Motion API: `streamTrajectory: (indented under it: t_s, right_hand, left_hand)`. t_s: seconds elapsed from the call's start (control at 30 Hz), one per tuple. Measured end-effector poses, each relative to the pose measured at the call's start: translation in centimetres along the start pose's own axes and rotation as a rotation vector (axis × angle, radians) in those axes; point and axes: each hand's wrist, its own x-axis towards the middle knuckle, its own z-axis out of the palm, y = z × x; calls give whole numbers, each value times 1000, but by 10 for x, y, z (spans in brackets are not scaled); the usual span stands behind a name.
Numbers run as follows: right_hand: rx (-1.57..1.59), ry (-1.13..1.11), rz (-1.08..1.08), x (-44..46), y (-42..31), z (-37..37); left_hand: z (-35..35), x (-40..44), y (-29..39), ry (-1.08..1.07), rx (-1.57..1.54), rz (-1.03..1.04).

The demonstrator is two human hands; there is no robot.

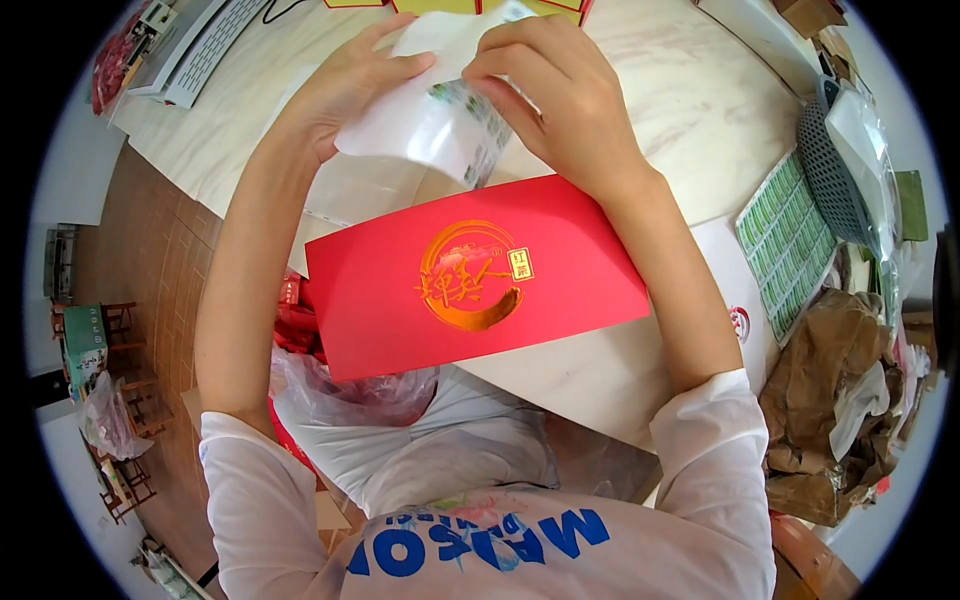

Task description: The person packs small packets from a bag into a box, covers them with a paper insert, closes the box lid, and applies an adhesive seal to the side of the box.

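My left hand [345, 90] grips a glossy white label sheet [410, 135] near its left edge, thumb and fingers closed on it. The sheet is bent, and small green printed labels show along its right part. At that side my right hand [565, 105] has its fingers drawn together in a pinch on the sheet's labelled part; whether a single label is between the fingertips is hidden. Below both hands lies a flat red box [370, 300] with a gold ring emblem and gold characters, close to my right forearm.
A marble-patterned table [700, 130] spreads under the work. On the right are a larger sheet of green labels [785, 240], a grey basket [835, 160] and crumpled brown paper [825, 390]. A clear plastic bag [350, 390] with red items sits by my lap.
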Motion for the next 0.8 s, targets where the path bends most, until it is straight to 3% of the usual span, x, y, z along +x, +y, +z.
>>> streamTrajectory:
  t_s: [0.03, 0.2, 0.33, 0.4, 0.43, 0.5, 0.63, 0.67, 0.8]
  right_hand:
    - [41, 37, 32, 1, -3, -3]
    - [172, 97, 204, -3, -2, -1]
    - [163, 52, 505, 6, -14, -13]
    - [160, 63, 623, 15, -15, -19]
    - [138, 103, 614, 12, -9, -17]
    - [354, 106, 648, 8, 9, -28]
    - [380, 56, 753, 34, -41, -40]
    - [408, 5, 785, 37, -57, -40]
    - [633, -357, 951, 43, -128, -28]
  left_hand:
    - [-5, 3, -6, 1, -1, 0]
    - [-40, 10, -61, 434, 286, 70]
    - [-47, -10, -80, 600, 431, 53]
    - [-48, -34, -80, 786, 465, 334]
    - [-44, -51, -74, 801, 457, 327]
    - [-27, -94, -65, 394, 7, 234]
    - [20, -156, -84, 363, -144, 162]
    - [27, -164, -87, 413, -361, 107]
    - [53, -187, -97, 485, -520, 221]
